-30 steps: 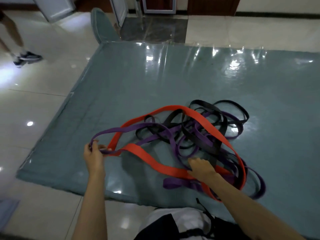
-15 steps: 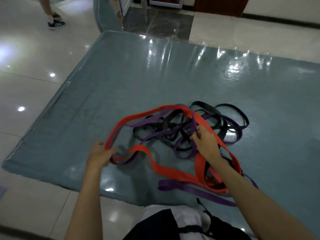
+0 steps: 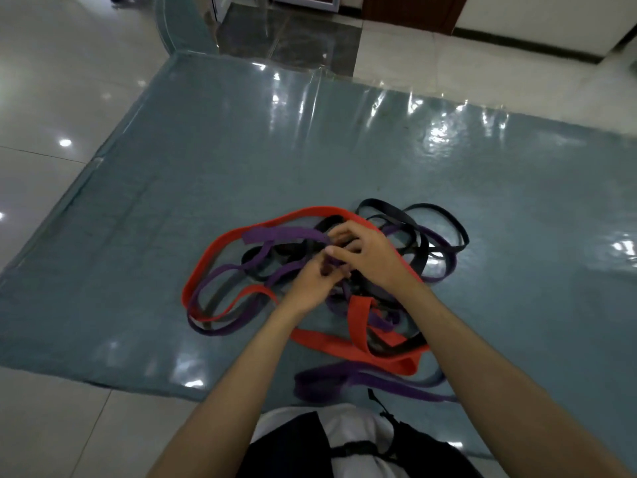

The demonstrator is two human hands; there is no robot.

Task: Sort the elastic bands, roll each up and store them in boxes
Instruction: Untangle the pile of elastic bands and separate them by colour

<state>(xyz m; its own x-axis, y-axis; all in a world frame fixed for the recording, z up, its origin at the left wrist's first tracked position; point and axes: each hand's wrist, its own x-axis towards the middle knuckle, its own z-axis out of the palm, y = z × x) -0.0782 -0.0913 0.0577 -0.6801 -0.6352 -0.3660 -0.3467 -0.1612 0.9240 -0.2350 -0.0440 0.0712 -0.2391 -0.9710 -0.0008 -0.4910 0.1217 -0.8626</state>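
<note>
Both hands meet over the middle of the tangle of elastic bands on the blue mat. The left hand pinches a purple band with curled fingers; the right hand, at its 1 o'clock, curls over the same knot, though what it holds is hidden. A red band loops out toward 9 o'clock, black bands toward 2 o'clock. Shiny floor tiles surround the mat. The knot beneath the fingers is hard to make out.
</note>
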